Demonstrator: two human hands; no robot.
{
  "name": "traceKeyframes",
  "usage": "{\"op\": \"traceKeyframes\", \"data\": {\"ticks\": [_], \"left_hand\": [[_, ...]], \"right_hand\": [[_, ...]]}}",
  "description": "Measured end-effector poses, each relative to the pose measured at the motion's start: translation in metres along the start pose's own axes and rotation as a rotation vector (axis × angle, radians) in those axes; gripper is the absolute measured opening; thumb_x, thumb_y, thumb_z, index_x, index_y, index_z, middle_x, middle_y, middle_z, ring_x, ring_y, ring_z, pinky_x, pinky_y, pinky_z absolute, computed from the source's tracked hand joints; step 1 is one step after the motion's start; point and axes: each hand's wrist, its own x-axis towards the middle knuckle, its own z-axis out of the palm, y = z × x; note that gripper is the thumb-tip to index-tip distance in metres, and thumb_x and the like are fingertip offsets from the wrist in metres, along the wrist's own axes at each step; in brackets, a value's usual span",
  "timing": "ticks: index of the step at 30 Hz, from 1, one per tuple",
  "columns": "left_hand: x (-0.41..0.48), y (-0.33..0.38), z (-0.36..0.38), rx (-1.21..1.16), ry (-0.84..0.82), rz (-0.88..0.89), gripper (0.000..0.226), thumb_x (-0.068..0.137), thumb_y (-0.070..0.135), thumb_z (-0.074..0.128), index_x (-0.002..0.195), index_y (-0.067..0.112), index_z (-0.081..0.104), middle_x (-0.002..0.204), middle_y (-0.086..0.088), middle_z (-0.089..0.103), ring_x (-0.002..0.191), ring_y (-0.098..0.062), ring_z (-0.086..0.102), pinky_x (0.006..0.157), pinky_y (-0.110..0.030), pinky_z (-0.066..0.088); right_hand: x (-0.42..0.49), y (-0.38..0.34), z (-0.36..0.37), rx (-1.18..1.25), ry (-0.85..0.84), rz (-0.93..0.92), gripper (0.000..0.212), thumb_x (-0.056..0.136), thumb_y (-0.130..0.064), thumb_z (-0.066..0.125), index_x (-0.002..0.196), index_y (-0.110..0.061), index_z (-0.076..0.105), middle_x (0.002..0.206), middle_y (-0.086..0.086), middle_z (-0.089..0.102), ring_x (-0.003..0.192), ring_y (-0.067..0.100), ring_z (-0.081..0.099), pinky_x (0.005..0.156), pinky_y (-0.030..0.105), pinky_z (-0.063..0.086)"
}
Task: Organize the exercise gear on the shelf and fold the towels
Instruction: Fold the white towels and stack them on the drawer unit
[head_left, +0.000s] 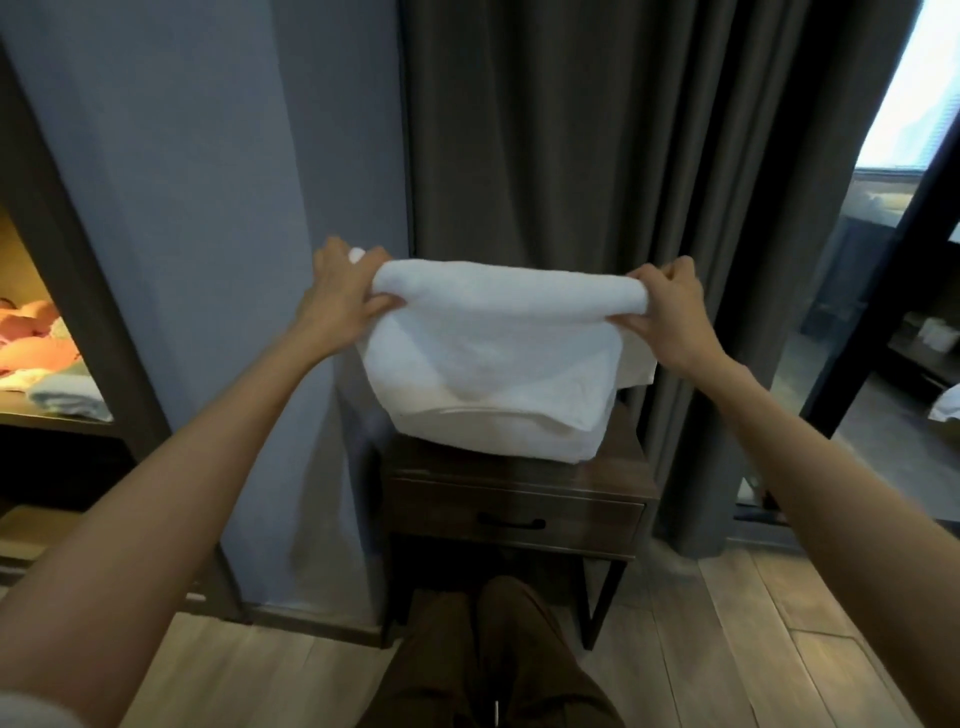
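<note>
The white towel (493, 358) sits in the middle of the frame, its lower layers resting on the small dark desk (519, 470) with one drawer, its upper folded edge lifted clear. The left hand (343, 293) grips the left end of that edge and the right hand (670, 306) the right end. On both, the fingers (382, 302) are curled closed and pinch the thick fold between thumb and fingertips. The step in hand looks like one more fold of this towel. To do it well, keep the lifted edge taut and level between the two grips, since it sags a little in the middle, then bring it down so it meets the edge below squarely. At the right a loose flap sticks out past the main stack – it should be tucked in line before the fold is pressed, or the finished towel will be lopsided. The desk top is narrow and the towel already covers most of it, so the cloth could slide off the front; lay it down gently and smooth it with flat palms from the middle outward. At the far left of the frame the lit shelf (62, 415) holds a pale folded towel (67, 395) and some pink things – probably where this one goes next.
</note>
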Motion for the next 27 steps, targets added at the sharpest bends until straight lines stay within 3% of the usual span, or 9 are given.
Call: {"op": "traceKeyframes", "data": {"ticks": [3, 5, 7, 13, 17, 21, 24, 27], "left_hand": [[0.021, 0.02, -0.037, -0.195, 0.081, 0.019, 0.043, 0.081, 0.047, 0.065, 0.107, 0.014, 0.054, 0.13, -0.018, 0.037, 0.124, -0.038, 0.038, 0.099, -0.043, 0.037], [0.031, 0.034, -0.061, -0.329, 0.136, 0.035, 0.036, 0.081, 0.045, 0.067, 0.105, 0.023, 0.053, 0.114, -0.004, 0.054, 0.111, -0.03, 0.052, 0.084, -0.037, 0.043], [0.039, 0.044, -0.075, -0.447, 0.23, -0.014, 0.028, 0.086, 0.034, 0.067, 0.107, 0.026, 0.051, 0.104, 0.005, 0.055, 0.097, -0.021, 0.056, 0.078, -0.033, 0.045], [0.045, 0.064, -0.086, -0.743, 0.402, -0.107, 0.051, 0.091, 0.034, 0.062, 0.133, 0.021, 0.038, 0.124, 0.008, 0.045, 0.107, -0.007, 0.048, 0.083, -0.015, 0.04], [0.041, 0.059, -0.068, -0.776, 0.282, -0.25, 0.064, 0.089, 0.046, 0.06, 0.141, 0.016, 0.037, 0.128, 0.007, 0.047, 0.113, -0.012, 0.049, 0.089, -0.026, 0.041], [0.028, 0.042, -0.034, -0.709, 0.1, -0.256, 0.053, 0.088, 0.04, 0.062, 0.132, 0.011, 0.049, 0.119, 0.002, 0.055, 0.104, -0.014, 0.054, 0.079, -0.021, 0.045], [0.029, 0.03, -0.005, -0.615, -0.036, -0.235, 0.05, 0.087, 0.038, 0.065, 0.128, 0.014, 0.051, 0.115, 0.002, 0.055, 0.102, -0.014, 0.053, 0.081, -0.024, 0.043], [0.043, 0.011, 0.028, -0.476, -0.127, -0.205, 0.047, 0.084, 0.031, 0.07, 0.122, 0.01, 0.051, 0.109, 0.002, 0.052, 0.095, -0.013, 0.051, 0.072, -0.019, 0.041]], "right_hand": [[0.021, -0.022, -0.03, 0.165, 0.152, 0.02, 0.034, 0.081, -0.022, 0.073, 0.109, -0.011, 0.056, 0.116, 0.004, 0.049, 0.1, 0.015, 0.047, 0.086, 0.027, 0.041], [0.03, -0.036, -0.051, 0.316, 0.25, 0.053, 0.034, 0.081, -0.019, 0.074, 0.107, -0.011, 0.054, 0.107, -0.004, 0.058, 0.093, 0.01, 0.054, 0.076, 0.019, 0.044], [0.035, -0.048, -0.068, 0.446, 0.339, 0.063, 0.036, 0.08, -0.02, 0.075, 0.108, -0.014, 0.053, 0.101, -0.011, 0.058, 0.088, 0.003, 0.056, 0.072, 0.013, 0.045], [0.041, -0.064, -0.093, 0.58, 0.452, 0.061, 0.045, 0.086, -0.029, 0.069, 0.124, -0.017, 0.048, 0.113, -0.009, 0.055, 0.097, -0.003, 0.054, 0.083, 0.013, 0.047], [0.033, -0.049, -0.079, 0.61, 0.393, 0.14, 0.045, 0.088, -0.028, 0.068, 0.127, -0.013, 0.05, 0.114, -0.003, 0.059, 0.094, 0.004, 0.058, 0.077, 0.013, 0.047], [0.014, -0.018, -0.044, 0.577, 0.272, 0.241, 0.041, 0.087, -0.025, 0.07, 0.122, -0.014, 0.051, 0.11, -0.006, 0.057, 0.095, 0.008, 0.056, 0.083, 0.024, 0.048], [0.006, 0.006, -0.015, 0.54, 0.218, 0.301, 0.036, 0.085, -0.023, 0.072, 0.113, -0.02, 0.05, 0.103, -0.008, 0.056, 0.092, 0.009, 0.056, 0.084, 0.03, 0.049], [0.008, 0.031, 0.015, 0.506, 0.154, 0.359, 0.035, 0.084, -0.023, 0.072, 0.11, -0.021, 0.049, 0.104, -0.005, 0.056, 0.093, 0.013, 0.056, 0.081, 0.032, 0.049]]}}
